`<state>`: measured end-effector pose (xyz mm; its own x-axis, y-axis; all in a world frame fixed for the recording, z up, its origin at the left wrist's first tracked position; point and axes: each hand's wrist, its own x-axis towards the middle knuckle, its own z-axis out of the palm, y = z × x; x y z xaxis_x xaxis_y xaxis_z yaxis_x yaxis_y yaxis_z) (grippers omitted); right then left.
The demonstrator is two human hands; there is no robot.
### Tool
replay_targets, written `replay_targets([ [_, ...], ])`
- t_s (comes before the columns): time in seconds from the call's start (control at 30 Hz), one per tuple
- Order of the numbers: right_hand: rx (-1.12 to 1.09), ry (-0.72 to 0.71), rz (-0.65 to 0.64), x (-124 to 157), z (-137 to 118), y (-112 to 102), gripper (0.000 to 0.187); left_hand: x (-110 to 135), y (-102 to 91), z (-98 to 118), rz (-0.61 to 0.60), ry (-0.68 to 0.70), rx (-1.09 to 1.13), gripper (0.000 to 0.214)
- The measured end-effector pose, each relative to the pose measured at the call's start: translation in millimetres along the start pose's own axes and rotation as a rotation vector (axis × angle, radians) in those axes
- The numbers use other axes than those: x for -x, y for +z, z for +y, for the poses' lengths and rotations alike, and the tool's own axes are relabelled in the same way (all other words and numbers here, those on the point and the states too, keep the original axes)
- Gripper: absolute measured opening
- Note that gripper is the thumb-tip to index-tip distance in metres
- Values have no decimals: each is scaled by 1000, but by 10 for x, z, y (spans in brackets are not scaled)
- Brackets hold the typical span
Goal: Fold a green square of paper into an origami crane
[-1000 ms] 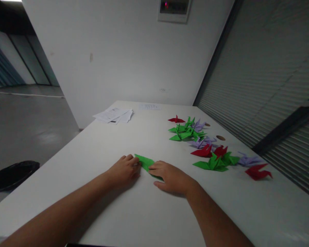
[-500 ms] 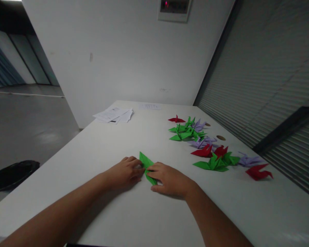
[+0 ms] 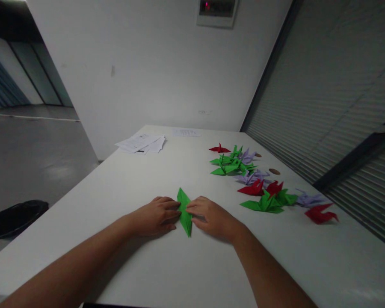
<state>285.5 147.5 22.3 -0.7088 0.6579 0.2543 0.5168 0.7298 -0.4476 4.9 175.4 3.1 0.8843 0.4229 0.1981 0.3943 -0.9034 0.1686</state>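
A green folded origami paper (image 3: 185,216), a long diamond pointed at both ends, lies on the white table (image 3: 167,269) right in front of me. Against its left edge press the curled fingers of my left hand (image 3: 157,216). From the other side my right hand (image 3: 213,219) grips the paper's right edge with bent fingers. The two hands face each other with the middle of the paper showing between them. Both thumbs are partly hidden.
Several folded paper cranes spread along the table's right side: green (image 3: 266,203), red (image 3: 321,214) and purple (image 3: 309,199). Loose printed sheets (image 3: 141,143) lie at the far left. A black-lined bin (image 3: 17,218) stands on the floor at left. Window blinds (image 3: 324,107) border the right.
The green paper has turned to stand more upright in view, and more of its surface shows. My right hand has drawn back slightly to the paper's right edge.
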Motion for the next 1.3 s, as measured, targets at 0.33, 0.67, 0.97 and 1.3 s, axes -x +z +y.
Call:
replay_targets([
  [0.33,-25,-49,-97,-21,0,62,34,29,-30,1,-39,10,21,44],
  [0.67,-13,-30,-112,-16,-77,17,32,9,-8,45,-30,2,100,43],
  [0.97,-98,-33,-33,16,14,78,37,-20,11,65,-41,24,63,53],
  [1.3,-27,253,183,-44,148,107,27,-33,5,75,-76,-1,59,55],
])
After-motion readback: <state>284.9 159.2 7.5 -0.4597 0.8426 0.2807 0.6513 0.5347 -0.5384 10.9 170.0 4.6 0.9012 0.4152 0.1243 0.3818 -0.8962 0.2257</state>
